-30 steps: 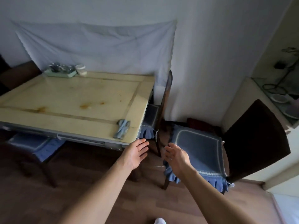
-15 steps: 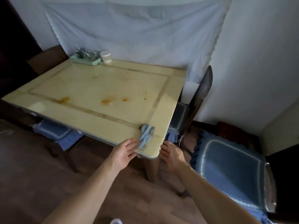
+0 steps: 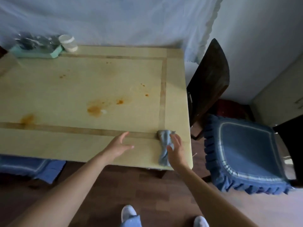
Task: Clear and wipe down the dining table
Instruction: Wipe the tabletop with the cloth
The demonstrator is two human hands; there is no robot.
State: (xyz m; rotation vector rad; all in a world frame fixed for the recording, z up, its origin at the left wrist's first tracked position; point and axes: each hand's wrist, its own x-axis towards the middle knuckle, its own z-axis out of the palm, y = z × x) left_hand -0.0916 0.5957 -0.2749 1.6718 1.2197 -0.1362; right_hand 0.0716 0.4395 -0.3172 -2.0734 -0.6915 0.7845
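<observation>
Where right hand (image 3: 176,150) seemingly touches it, twisted cloth (image 3: 164,147) lengthwise toward table (image 3: 82,89) edge

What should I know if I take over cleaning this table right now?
Left hand: open, empty, over the table's near edge.
Right hand: open, reaching onto the blue cloth at the near right corner, not gripping yet.
Green tray and a small white jar sit at the far left corner.
Done: nothing visible; orange stains remain on the table.
Left: grab the cloth, clear the tray and jar, wipe the stains.
</observation>
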